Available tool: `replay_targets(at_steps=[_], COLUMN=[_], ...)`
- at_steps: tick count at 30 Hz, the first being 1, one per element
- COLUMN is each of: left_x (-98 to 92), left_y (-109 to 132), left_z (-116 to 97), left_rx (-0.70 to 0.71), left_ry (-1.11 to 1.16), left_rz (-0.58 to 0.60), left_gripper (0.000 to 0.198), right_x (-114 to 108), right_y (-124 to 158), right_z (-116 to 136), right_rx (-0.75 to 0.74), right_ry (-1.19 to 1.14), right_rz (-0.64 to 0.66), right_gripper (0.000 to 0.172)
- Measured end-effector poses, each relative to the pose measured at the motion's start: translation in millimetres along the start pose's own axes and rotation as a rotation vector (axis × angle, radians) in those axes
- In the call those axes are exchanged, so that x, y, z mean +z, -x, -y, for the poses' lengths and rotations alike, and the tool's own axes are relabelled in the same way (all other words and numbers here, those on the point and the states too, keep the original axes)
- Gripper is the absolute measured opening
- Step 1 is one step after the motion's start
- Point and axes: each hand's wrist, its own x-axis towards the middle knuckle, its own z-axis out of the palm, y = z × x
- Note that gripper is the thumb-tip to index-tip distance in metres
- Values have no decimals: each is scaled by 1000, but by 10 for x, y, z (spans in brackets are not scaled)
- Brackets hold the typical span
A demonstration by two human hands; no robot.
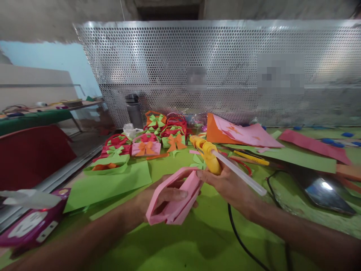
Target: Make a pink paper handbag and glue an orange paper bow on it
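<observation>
My left hand (169, 195) is closed around a pink paper bag (184, 205), its thumb inside the opening and its fingertips showing on the far side. A yellow hot glue gun (211, 158) is gripped in my right hand (228, 184); a translucent glue stick (239, 173) sticks out of its back end. The right thumb and fingertips also reach the upper corner of the pink bag. Just behind the hands, a light green paper bow (199, 162) lies on the green tabletop (203, 241).
Several small paper bags with bows (146, 146) stand behind, near a dark bottle (134, 112). Green sheets (113, 184) lie left, beside a purple power strip (36, 222). Pink sheets (248, 131), a yellow cutter (252, 158) and a phone (328, 194) are right. A black cord (237, 233) trails below.
</observation>
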Motion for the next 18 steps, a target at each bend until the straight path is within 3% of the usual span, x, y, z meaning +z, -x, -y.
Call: replay_targets(at_steps=[7, 14, 18], left_x=[85, 80, 78], left_y=[-19, 4, 17], left_z=[-43, 24, -15], left_rx=[-105, -68, -52], left_ry=[12, 54, 107], left_rz=[-127, -132, -201], left_gripper=[49, 37, 37], right_x=[34, 111, 65], right_y=[6, 33, 51], right_z=[9, -48, -9], right_rx=[-25, -107, -104], right_ry=[43, 24, 12], right_rz=[-13, -44, -81], right_gripper=[33, 31, 27])
